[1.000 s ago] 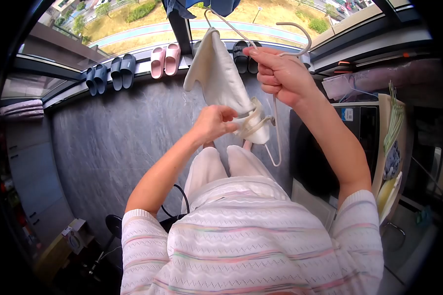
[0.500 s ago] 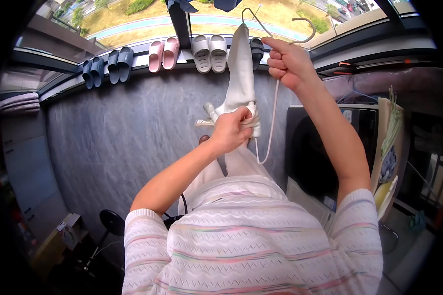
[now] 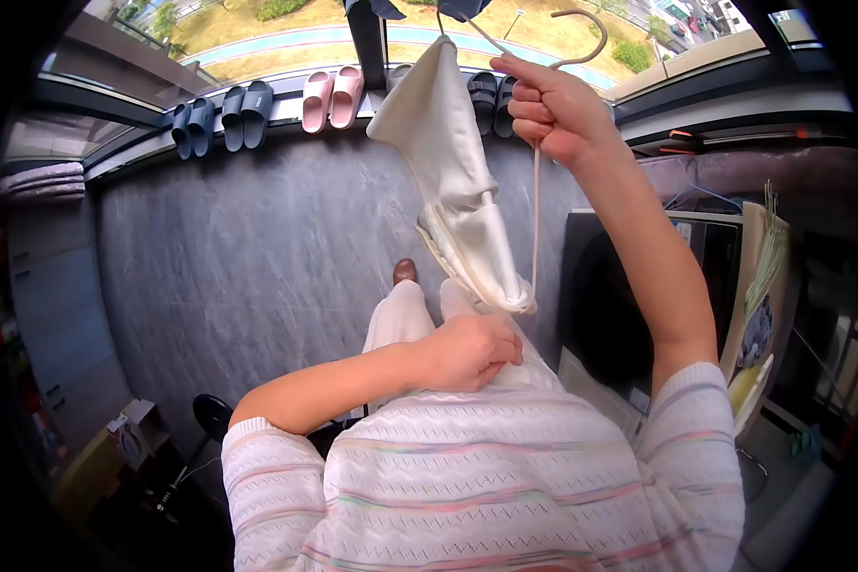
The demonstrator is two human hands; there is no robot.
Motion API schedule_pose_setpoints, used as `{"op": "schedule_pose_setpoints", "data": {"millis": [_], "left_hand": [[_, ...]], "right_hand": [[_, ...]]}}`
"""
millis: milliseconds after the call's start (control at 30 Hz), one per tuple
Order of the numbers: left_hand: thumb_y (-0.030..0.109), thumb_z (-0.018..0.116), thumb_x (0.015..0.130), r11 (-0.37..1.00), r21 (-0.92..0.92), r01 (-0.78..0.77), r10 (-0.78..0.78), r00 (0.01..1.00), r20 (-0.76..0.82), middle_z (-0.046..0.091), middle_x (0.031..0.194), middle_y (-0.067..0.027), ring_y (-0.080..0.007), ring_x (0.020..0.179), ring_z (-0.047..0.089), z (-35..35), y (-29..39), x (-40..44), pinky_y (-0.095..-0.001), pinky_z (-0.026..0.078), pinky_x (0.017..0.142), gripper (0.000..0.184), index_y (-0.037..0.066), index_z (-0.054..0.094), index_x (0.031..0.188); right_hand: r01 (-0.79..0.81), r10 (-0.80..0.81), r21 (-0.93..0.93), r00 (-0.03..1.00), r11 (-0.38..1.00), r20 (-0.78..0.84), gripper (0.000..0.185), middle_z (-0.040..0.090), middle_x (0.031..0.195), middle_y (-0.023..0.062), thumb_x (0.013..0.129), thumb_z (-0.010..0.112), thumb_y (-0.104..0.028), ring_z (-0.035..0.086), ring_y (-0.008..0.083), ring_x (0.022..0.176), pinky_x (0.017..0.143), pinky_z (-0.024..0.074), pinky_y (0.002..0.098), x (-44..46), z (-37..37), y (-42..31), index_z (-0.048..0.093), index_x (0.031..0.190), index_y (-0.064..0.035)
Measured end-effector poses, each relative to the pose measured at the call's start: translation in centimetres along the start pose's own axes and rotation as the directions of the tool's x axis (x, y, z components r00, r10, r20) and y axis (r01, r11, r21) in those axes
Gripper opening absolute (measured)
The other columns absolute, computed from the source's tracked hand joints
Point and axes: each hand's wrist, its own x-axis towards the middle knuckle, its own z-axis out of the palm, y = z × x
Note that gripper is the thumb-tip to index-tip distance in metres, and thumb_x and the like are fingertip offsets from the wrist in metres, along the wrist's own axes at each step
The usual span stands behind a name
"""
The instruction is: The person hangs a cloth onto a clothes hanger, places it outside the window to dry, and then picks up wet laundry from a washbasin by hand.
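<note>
Your right hand (image 3: 562, 110) is clamped on the upper wire of the beige hanger (image 3: 536, 214), with the hook standing free beyond your knuckles. The white cloth (image 3: 448, 143) hangs along the hanger's straight bar, bunched toward its lower end. Your left hand (image 3: 467, 351) is just below that end, before your lap, its fingers loosely curled; whether it touches the fabric, you cannot tell from here. Hold the hanger steady with your right, and use your left to smooth the folded lower edge evenly, pulling gently along the bar.

Mind the edges: the window sill (image 3: 286, 110) with its row of slippers, the dark slippers (image 3: 481, 100) showing beside the cloth's top, and the black appliance (image 3: 601, 253) to your right. The grey floor (image 3: 257, 219) on your left gives the widest room to swing the cloth.
</note>
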Motion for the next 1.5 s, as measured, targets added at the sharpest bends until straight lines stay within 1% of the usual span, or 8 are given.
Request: {"op": "schedule_pose_setpoints", "data": {"millis": [133,333,733,867,1067,1300,1433,1500], "left_hand": [[-0.004,0.054,0.075,0.877,-0.176,0.448,-0.477,0.854,-0.206,0.062,0.088,-0.0072,-0.0145,0.071,0.057,-5.2,-4.8,0.0,-0.0248,0.045,0.062,0.019,0.004,0.065,0.087],[0.01,0.066,0.075,0.875,0.211,0.436,-0.153,0.662,-0.734,0.058,0.105,-0.0029,-0.0101,0.08,0.054,-16.0,-14.0,2.7,-0.0224,0.045,0.068,0.051,0.01,0.05,0.123],[0.025,0.059,0.083,0.862,-0.203,0.463,-0.5,0.716,-0.488,0.046,0.061,0.0031,-0.0056,0.056,0.038,-14.4,-11.3,4.9,-0.0232,0.032,0.05,0.026,0.0,0.056,0.075],[0.025,0.061,0.082,0.832,-0.302,0.465,-0.533,0.518,-0.669,0.04,0.054,0.004,-0.0056,0.052,0.034,-16.6,-11.3,5.5,-0.0251,0.03,0.047,0.031,0.0,0.053,0.064],[0.024,0.063,0.081,0.845,-0.012,0.534,-0.238,0.356,-0.904,0.058,0.067,0.0025,-0.0044,0.059,0.046,-19.1,-10.5,4.5,-0.0197,0.039,0.055,0.025,-0.001,0.066,0.084],[0.024,0.064,0.082,0.852,-0.424,0.306,-0.523,0.521,-0.674,0.061,0.075,0.0014,-0.0052,0.065,0.052,-22.2,-11.5,3.0,-0.02,0.041,0.062,0.027,-0.002,0.065,0.089],[0.025,0.066,0.077,0.755,0.29,0.587,-0.056,0.499,-0.865,0.058,0.065,-0.0021,-0.0135,0.06,0.054,-22.7,-14.3,3.9,-0.0256,0.044,0.062,0.02,0.008,0.067,0.089],[0.022,0.067,0.075,0.758,0.219,0.614,-0.141,0.482,-0.865,0.058,0.069,-0.0044,-0.0169,0.058,0.055,-19.6,-11.9,4.2,-0.0289,0.045,0.06,0.015,0.008,0.066,0.081]], "right_hand": [[0.01,0.003,-0.086,0.987,0.996,0.159,0.013,0.028,0.053,-0.0087,0.09,0.055,-0.017,0.021,0.001,0.041,0.037,0.0143,0.0192,-2.9,0.2,1.2,0.056,0.095,-0.0051],[0.053,0.008,-0.253,0.973,0.966,0.233,0.024,0.031,0.053,-0.0096,0.092,0.052,-0.018,0.021,-0.0001,0.041,0.037,0.0147,0.019,-7.5,0.5,0.8,0.056,0.108,-0.0021],[-0.009,0.046,-0.418,0.996,0.909,0.079,0.029,0.03,0.052,-0.0086,0.094,0.045,-0.022,0.024,0.0006,0.043,0.037,0.0183,0.0174,-9.5,-2.9,1.3,0.057,0.108,0.0008],[-0.086,0.133,-0.433,0.988,0.897,0.079,0.03,0.031,0.051,-0.0088,0.094,0.045,-0.024,0.024,0.0014,0.042,0.037,0.0194,0.0184,-9.9,-3.5,3.7,0.058,0.106,-0.0003],[-0.09,0.155,-0.404,0.979,0.91,0.13,0.03,0.031,0.051,-0.0096,0.094,0.045,-0.025,0.024,0.0007,0.042,0.038,0.0219,0.0184,-10.4,-2.7,4.4,0.058,0.107,-0.0017],[-0.029,0.095,-0.288,0.972,0.957,0.217,0.027,0.027,0.053,-0.0083,0.094,0.044,-0.02,0.021,0.001,0.041,0.037,0.017,0.0179,-9.8,-1.7,3.2,0.055,0.108,0.0005],[0.002,0.044,-0.22,0.978,0.976,0.203,0.026,0.026,0.053,-0.0081,0.093,0.046,-0.018,0.021,0.0013,0.041,0.036,0.0169,0.0174,-8.8,0.0,2.0,0.055,0.11,0.0],[0.029,0.002,-0.195,0.987,0.98,0.159,0.025,0.026,0.053,-0.0084,0.093,0.047,-0.018,0.02,0.0013,0.041,0.036,0.0168,0.0172,-7.7,0.3,1.6,0.055,0.11,-0.0007]]}}
